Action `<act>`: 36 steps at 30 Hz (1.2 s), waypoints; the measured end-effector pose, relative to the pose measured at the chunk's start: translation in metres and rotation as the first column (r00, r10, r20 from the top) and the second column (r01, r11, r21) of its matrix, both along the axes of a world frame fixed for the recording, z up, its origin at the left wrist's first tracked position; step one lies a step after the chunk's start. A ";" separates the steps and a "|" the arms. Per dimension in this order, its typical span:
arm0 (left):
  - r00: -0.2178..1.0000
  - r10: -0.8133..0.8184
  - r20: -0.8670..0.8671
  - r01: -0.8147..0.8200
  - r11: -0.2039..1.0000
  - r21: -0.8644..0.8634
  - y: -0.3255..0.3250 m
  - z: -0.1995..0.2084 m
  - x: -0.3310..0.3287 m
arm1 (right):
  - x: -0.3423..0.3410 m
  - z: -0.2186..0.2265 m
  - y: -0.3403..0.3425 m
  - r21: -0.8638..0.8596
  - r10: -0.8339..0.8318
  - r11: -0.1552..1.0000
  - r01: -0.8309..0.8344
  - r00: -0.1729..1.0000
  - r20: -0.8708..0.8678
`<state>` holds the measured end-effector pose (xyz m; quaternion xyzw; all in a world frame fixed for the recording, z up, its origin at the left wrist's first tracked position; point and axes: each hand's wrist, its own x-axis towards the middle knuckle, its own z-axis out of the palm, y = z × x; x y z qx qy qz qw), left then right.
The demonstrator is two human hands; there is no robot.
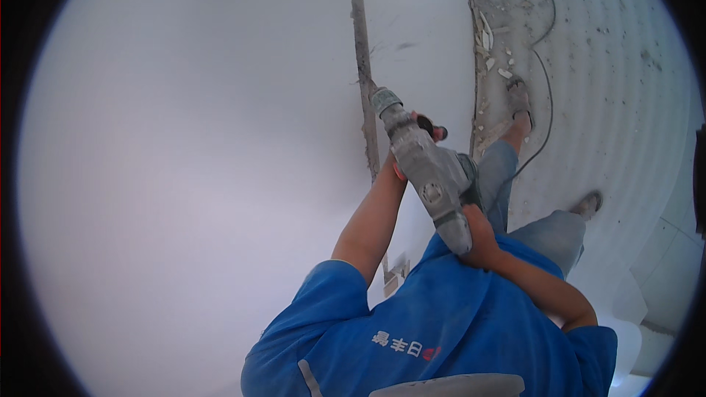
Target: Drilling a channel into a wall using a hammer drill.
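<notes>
A dusty grey rotary hammer drill (pixel 426 169) is held slantwise in front of me. Its chuck (pixel 385 101) meets a rough groove (pixel 365 66) cut in the white wall (pixel 184 140); whatever bit it carries is hidden at the contact. My left hand (pixel 398 167) is mostly behind the drill's body, near its front, where red and black parts of a side handle (pixel 434 130) show. At the rear, my right hand (pixel 479 237) is wrapped round the grip, close to my blue shirt.
Broken chips (pixel 487 33) lie on the floor along the wall's foot. A dark cable (pixel 548 77) runs across the pale, ridged floor covering (pixel 610 88), past my feet. Lower down the wall, the groove continues behind my left arm.
</notes>
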<state>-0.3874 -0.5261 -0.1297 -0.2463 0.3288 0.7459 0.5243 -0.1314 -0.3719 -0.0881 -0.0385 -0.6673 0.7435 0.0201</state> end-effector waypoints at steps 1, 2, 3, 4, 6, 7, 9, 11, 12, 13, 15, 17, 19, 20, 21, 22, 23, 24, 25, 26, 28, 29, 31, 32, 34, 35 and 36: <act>1.000 0.011 0.005 -0.011 1.000 -0.004 0.003 0.005 0.007 | -0.002 0.000 0.000 -0.012 -0.068 0.998 0.068 0.998 -0.013; 1.000 0.013 0.014 -0.012 0.994 -0.108 0.014 0.014 0.001 | -0.008 -0.002 -0.001 -0.021 -0.151 0.988 0.151 0.988 -0.034; 1.000 0.016 0.023 -0.011 0.978 -0.210 0.022 0.018 -0.003 | -0.007 -0.006 -0.001 -0.019 -0.156 0.988 0.155 0.987 -0.037; 1.000 0.018 0.019 -0.013 0.977 -0.213 0.019 0.020 -0.002 | -0.001 -0.004 0.000 -0.011 -0.095 0.995 0.094 0.995 -0.042; 0.997 0.060 -0.052 -0.071 0.966 -0.247 0.014 0.018 0.002 | 0.006 -0.004 -0.001 -0.002 -0.033 0.999 0.033 0.998 -0.047; 0.996 0.059 -0.059 -0.072 0.966 -0.247 0.011 0.016 0.001 | 0.001 -0.003 0.000 -0.006 -0.032 0.999 0.032 0.999 -0.025; 0.992 0.069 -0.102 -0.097 0.945 -0.313 0.008 0.011 -0.001 | -0.008 0.000 0.003 -0.008 -0.033 0.999 0.033 0.999 -0.009; 0.995 0.092 -0.039 -0.099 0.953 -0.285 0.012 0.011 -0.001 | -0.002 0.003 0.007 0.021 -0.032 0.999 0.033 0.999 -0.039; 0.993 0.113 0.016 -0.105 0.960 -0.259 0.014 0.011 0.000 | 0.002 0.002 0.005 0.025 -0.033 0.999 0.034 0.999 -0.034; 0.994 0.110 0.006 -0.105 0.961 -0.256 0.010 0.009 -0.002 | -0.001 0.002 0.002 0.015 -0.050 0.999 0.051 0.998 -0.029; 0.991 0.108 -0.082 -0.125 0.962 -0.242 0.002 0.007 -0.006 | -0.007 0.002 -0.005 0.001 -0.071 0.997 0.071 0.997 -0.037; 0.991 0.096 -0.090 -0.117 0.956 -0.271 0.004 0.005 -0.003 | -0.004 -0.001 -0.007 -0.043 -0.160 0.986 0.159 0.987 -0.010; 0.992 0.075 -0.100 -0.102 0.948 -0.301 0.018 0.003 -0.006 | 0.001 -0.006 -0.007 -0.037 -0.144 0.989 0.143 0.989 -0.018; 0.987 0.147 -0.062 -0.157 0.839 -0.521 0.034 0.002 -0.006 | 0.001 -0.001 -0.004 -0.030 -0.128 0.991 0.127 0.992 -0.014; 0.974 0.222 -0.041 -0.184 0.678 -0.712 0.047 0.003 -0.005 | -0.002 0.001 -0.002 -0.027 -0.134 0.991 0.134 0.991 -0.004; 0.974 0.225 -0.035 -0.183 0.679 -0.711 0.041 0.008 -0.006 | -0.004 0.007 0.004 0.006 -0.140 0.990 0.140 0.990 -0.004; 0.994 0.103 0.038 -0.077 0.899 -0.430 0.023 0.006 -0.008 | -0.004 0.006 0.006 0.041 -0.145 0.988 0.146 0.989 -0.008; 0.997 -0.039 0.065 0.045 0.995 -0.089 0.009 0.001 -0.008 | 0.001 0.004 0.008 0.048 -0.143 0.988 0.144 0.990 -0.007; 0.998 -0.037 0.058 0.042 0.995 -0.089 -0.009 -0.011 -0.010 | 0.002 0.002 0.006 -0.003 -0.167 0.986 0.167 0.986 -0.028; 1.000 -0.005 0.023 0.004 1.000 0.021 -0.026 -0.025 -0.015 | 0.000 0.003 0.003 -0.056 -0.196 0.980 0.193 0.980 -0.046; 0.999 0.029 0.034 -0.033 0.989 0.145 -0.047 -0.048 0.003 | 0.003 0.007 0.015 -0.094 -0.157 0.983 0.158 0.987 0.021; 0.994 0.024 -0.109 -0.012 0.995 0.103 -0.051 -0.050 0.005 | -0.001 0.006 0.023 -0.140 -0.119 0.982 0.126 0.991 0.055; 0.967 0.011 -0.254 0.003 0.998 0.056 -0.063 -0.059 0.004 | 0.000 0.006 0.024 -0.144 -0.121 0.981 0.131 0.990 0.078; 0.974 0.146 -0.173 -0.131 0.987 0.096 -0.072 -0.064 0.004 | 0.003 0.011 0.024 -0.162 -0.108 0.979 0.123 0.989 0.097; 0.955 0.288 -0.073 -0.278 0.953 0.121 -0.070 -0.068 0.004 | 0.000 0.013 0.034 -0.195 -0.038 0.979 0.059 0.993 0.108; 0.918 0.380 -0.115 -0.395 0.904 -0.164 -0.061 -0.067 0.007 | 0.001 0.011 0.039 -0.222 0.024 0.975 0.004 0.992 0.120; 0.875 0.448 -0.182 -0.481 0.765 -0.429 -0.055 -0.064 0.012 | 0.001 0.009 0.041 -0.222 0.031 0.975 -0.001 0.991 0.131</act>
